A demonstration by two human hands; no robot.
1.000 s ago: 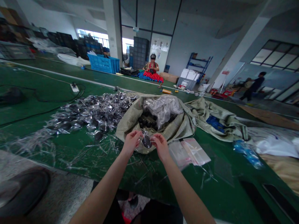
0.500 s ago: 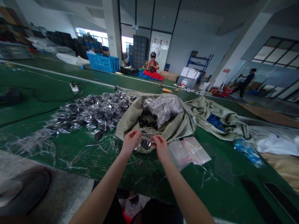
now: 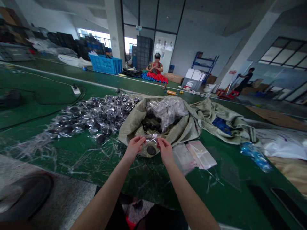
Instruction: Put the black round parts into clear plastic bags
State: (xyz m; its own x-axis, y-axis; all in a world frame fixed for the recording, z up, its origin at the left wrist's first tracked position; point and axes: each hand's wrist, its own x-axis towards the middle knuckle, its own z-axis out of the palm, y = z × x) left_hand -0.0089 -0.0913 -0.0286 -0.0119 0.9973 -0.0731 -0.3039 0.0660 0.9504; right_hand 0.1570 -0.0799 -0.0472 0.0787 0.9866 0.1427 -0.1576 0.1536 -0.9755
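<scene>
My left hand (image 3: 134,147) and my right hand (image 3: 163,149) pinch the top corners of a small clear plastic bag (image 3: 151,142) between them. A black round part (image 3: 151,150) hangs inside that bag. Both hands hover in front of an open woven sack (image 3: 134,123) holding more black round parts (image 3: 151,125) and crumpled clear plastic (image 3: 166,110). A stack of flat empty clear bags (image 3: 194,155) lies just right of my right hand on the green floor.
A heap of bagged black parts (image 3: 93,116) spreads to the left of the sack. Another crumpled sack (image 3: 220,121) lies to the right. Plastic strips litter the floor near me. A seated person (image 3: 156,66) works far back; another person (image 3: 244,81) stands at the right.
My hands have shifted slightly with the bag; the black part now sits lower in it. The person at the far right has walked left.
</scene>
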